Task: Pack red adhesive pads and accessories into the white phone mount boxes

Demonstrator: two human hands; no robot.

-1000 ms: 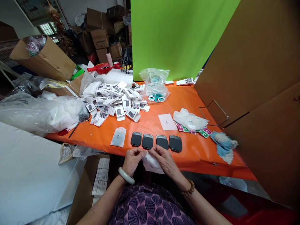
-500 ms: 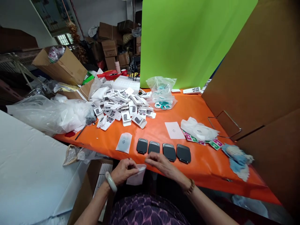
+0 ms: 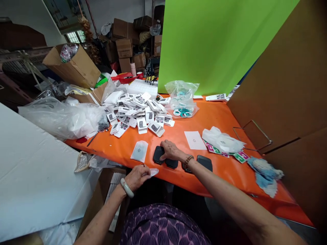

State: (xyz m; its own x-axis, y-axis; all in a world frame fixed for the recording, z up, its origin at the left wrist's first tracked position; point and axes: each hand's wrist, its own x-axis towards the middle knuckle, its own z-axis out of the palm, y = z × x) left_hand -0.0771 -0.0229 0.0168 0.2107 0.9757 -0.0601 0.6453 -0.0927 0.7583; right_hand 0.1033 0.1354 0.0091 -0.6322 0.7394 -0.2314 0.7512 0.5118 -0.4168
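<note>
My left hand (image 3: 139,176), with a pale bangle on its wrist, pinches a small white translucent pouch (image 3: 154,172) at the table's front edge. My right hand (image 3: 170,150) reaches over the row of black rounded cases, its fingers around the leftmost black case (image 3: 158,155), which lies on the orange table. Beside it is a second black case (image 3: 171,163), partly under the hand. My right wrist and forearm partly cover a third; the rightmost black case (image 3: 204,163) shows more fully. Left of the row lies a filled white pouch (image 3: 139,151).
Many small white boxes (image 3: 141,125) are heaped at the back left. Clear bags with teal rings (image 3: 182,112) lie behind. A white sheet (image 3: 195,140), white pouches (image 3: 222,140) and a blue cloth (image 3: 265,173) are on the right. A bent wire stand (image 3: 263,136) is near the cardboard.
My right hand has moved forward from the table's edge onto the leftmost black case. My left hand still holds the pouch, now tilted flatter. The view has shifted slightly.
</note>
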